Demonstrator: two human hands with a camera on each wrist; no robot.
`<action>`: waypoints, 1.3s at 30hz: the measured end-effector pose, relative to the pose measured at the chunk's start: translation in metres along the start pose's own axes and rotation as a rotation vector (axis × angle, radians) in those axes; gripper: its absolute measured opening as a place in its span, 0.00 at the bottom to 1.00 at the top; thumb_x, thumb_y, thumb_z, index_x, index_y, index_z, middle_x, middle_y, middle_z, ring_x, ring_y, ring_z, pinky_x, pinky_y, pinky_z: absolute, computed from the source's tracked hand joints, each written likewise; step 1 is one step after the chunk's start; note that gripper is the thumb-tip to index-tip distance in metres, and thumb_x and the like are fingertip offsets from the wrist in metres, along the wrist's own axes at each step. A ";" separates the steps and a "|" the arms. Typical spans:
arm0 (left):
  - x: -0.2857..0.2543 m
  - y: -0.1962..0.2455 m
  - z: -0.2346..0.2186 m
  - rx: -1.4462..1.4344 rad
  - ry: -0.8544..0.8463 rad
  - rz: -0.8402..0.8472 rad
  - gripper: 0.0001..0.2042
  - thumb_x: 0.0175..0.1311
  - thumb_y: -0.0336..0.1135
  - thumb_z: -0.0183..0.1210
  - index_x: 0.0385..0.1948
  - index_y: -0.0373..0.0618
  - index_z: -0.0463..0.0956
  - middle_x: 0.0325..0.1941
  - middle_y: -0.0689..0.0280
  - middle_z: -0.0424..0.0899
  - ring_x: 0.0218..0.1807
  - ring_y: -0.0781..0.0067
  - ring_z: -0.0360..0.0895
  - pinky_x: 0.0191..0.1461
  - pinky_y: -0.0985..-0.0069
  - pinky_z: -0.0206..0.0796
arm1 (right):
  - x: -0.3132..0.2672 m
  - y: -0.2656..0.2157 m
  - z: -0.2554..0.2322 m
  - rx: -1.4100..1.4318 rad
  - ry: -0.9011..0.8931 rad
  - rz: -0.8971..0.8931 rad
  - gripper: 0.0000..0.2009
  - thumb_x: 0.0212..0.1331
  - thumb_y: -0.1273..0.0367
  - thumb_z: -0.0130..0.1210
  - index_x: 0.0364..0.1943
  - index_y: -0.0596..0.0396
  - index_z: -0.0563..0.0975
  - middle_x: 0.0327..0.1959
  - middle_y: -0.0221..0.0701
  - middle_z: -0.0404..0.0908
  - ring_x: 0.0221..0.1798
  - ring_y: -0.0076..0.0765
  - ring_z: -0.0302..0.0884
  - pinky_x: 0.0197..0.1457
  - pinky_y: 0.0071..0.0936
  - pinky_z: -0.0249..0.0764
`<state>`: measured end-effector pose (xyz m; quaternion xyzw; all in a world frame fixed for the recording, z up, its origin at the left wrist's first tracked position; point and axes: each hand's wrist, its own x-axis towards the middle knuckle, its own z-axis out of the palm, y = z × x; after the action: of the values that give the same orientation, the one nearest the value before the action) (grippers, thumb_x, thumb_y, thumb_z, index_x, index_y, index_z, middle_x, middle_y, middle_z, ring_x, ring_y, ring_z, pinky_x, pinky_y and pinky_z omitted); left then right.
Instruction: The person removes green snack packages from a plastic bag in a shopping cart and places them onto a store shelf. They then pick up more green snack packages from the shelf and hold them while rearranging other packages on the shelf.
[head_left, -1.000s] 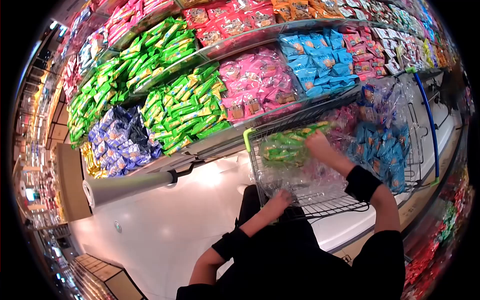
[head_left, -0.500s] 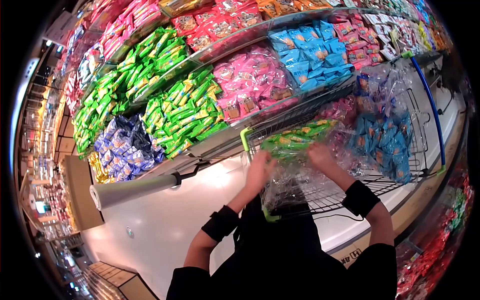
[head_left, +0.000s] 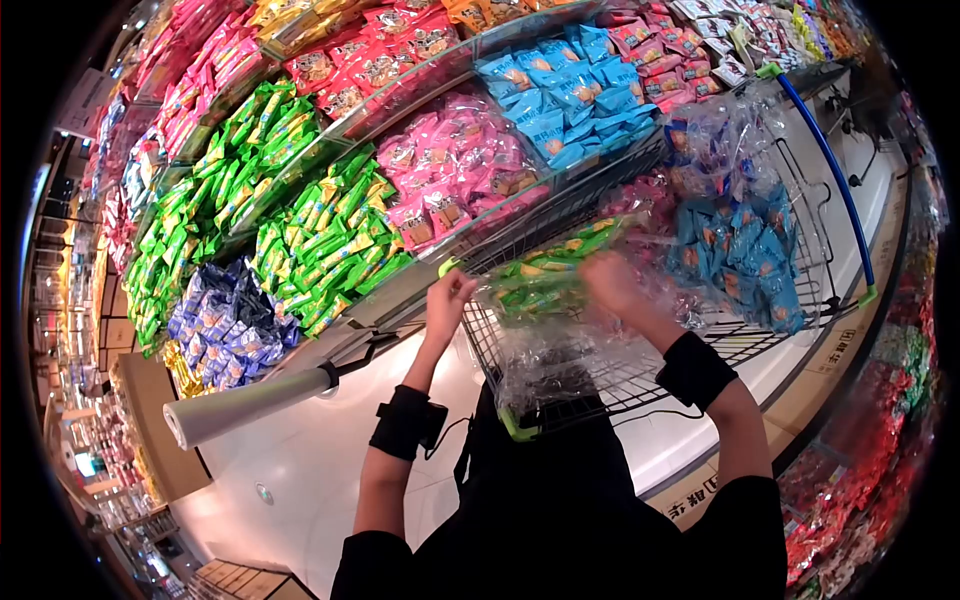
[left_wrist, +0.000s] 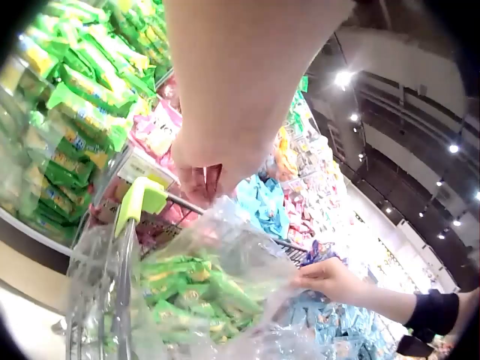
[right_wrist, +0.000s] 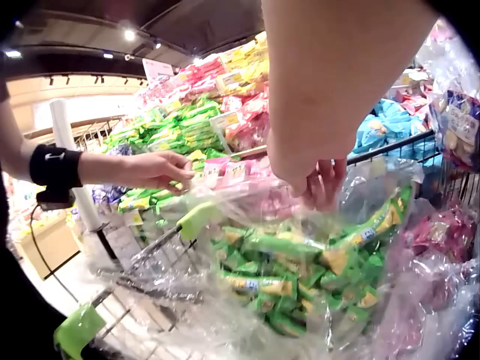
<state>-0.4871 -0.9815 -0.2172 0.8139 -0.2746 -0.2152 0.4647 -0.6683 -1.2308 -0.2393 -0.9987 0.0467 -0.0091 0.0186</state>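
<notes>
A clear plastic bag (right_wrist: 337, 300) filled with green-and-yellow snack packets (head_left: 545, 285) lies in the metal shopping cart (head_left: 640, 400). At the bag's left side, by the cart's green corner cap (left_wrist: 142, 199), my left hand (head_left: 447, 305) pinches the mouth of the bag. My right hand (head_left: 615, 285), blurred in the head view, grips the opposite edge of the bag's mouth; in the left wrist view this right hand (left_wrist: 330, 279) shows its fingers bent on the film. The plastic is stretched between the two hands above the packets.
Bagged blue packets (head_left: 740, 255) and pink packets (head_left: 645, 205) fill the cart's far right side, near its blue handle (head_left: 825, 170). Sloped shelf bins of green packets (head_left: 325, 240) and pink packets (head_left: 460, 165) stand ahead. A plastic bag roll (head_left: 250, 405) juts out at left.
My left hand has moved up and left from the cart's near edge to its left corner, drawing the bag's edge along. My right hand stays over the bag. The head view has shifted slightly.
</notes>
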 end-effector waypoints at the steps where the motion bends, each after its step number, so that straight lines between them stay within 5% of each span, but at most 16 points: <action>1: -0.002 0.011 -0.009 0.077 -0.048 0.019 0.11 0.58 0.36 0.59 0.24 0.39 0.69 0.19 0.60 0.74 0.22 0.68 0.72 0.28 0.71 0.63 | 0.002 0.010 -0.008 0.023 0.080 0.011 0.04 0.42 0.69 0.53 0.22 0.52 0.78 0.23 0.31 0.79 0.35 0.37 0.78 0.42 0.35 0.72; 6: -0.003 0.038 -0.033 0.288 -0.302 0.200 0.11 0.58 0.37 0.59 0.25 0.39 0.70 0.21 0.56 0.74 0.25 0.53 0.72 0.30 0.66 0.63 | -0.008 0.033 -0.020 0.103 0.181 0.098 0.04 0.43 0.67 0.54 0.20 0.50 0.77 0.22 0.33 0.78 0.33 0.37 0.78 0.40 0.37 0.71; 9: 0.010 0.028 -0.035 0.317 -0.241 0.204 0.11 0.59 0.36 0.58 0.26 0.39 0.70 0.21 0.55 0.74 0.25 0.53 0.72 0.30 0.66 0.63 | -0.002 0.031 -0.016 0.180 0.250 0.117 0.05 0.46 0.66 0.55 0.20 0.49 0.78 0.21 0.33 0.78 0.31 0.39 0.78 0.38 0.37 0.71; 13: 0.022 0.009 -0.042 0.130 -0.212 0.093 0.06 0.60 0.30 0.56 0.27 0.38 0.71 0.20 0.62 0.75 0.23 0.71 0.72 0.30 0.74 0.64 | 0.021 0.033 -0.004 0.198 0.145 0.216 0.08 0.48 0.63 0.55 0.20 0.50 0.79 0.21 0.35 0.78 0.29 0.43 0.78 0.36 0.41 0.72; 17: 0.025 -0.012 -0.046 -0.048 -0.153 0.004 0.04 0.60 0.28 0.56 0.31 0.38 0.73 0.25 0.66 0.77 0.28 0.79 0.72 0.33 0.79 0.67 | 0.036 0.033 -0.007 0.255 0.071 0.287 0.09 0.48 0.62 0.54 0.20 0.51 0.79 0.20 0.39 0.78 0.28 0.48 0.78 0.35 0.43 0.72; 31: 0.026 -0.021 -0.035 0.062 -0.048 0.087 0.10 0.54 0.28 0.62 0.37 0.39 0.74 0.33 0.65 0.79 0.35 0.75 0.76 0.39 0.77 0.71 | 0.042 0.037 0.000 0.283 -0.008 0.337 0.10 0.53 0.61 0.53 0.26 0.50 0.80 0.26 0.41 0.79 0.33 0.51 0.77 0.36 0.46 0.71; 34: 0.031 -0.035 -0.022 0.023 -0.024 0.049 0.10 0.55 0.29 0.62 0.37 0.39 0.75 0.31 0.67 0.79 0.34 0.77 0.76 0.37 0.78 0.70 | 0.040 0.038 0.008 0.275 -0.015 0.343 0.10 0.54 0.61 0.52 0.28 0.50 0.80 0.26 0.41 0.79 0.33 0.50 0.77 0.36 0.46 0.71; 39: 0.007 -0.033 0.013 -0.589 0.186 -0.351 0.06 0.59 0.32 0.60 0.36 0.45 0.79 0.28 0.74 0.79 0.26 0.87 0.71 0.26 0.86 0.57 | 0.044 0.033 0.011 0.233 -0.022 0.317 0.10 0.53 0.62 0.54 0.28 0.53 0.80 0.26 0.41 0.79 0.35 0.50 0.77 0.38 0.45 0.71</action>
<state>-0.4821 -0.9805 -0.2525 0.6960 -0.0131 -0.2866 0.6583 -0.6271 -1.2672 -0.2512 -0.9699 0.2020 -0.0007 0.1356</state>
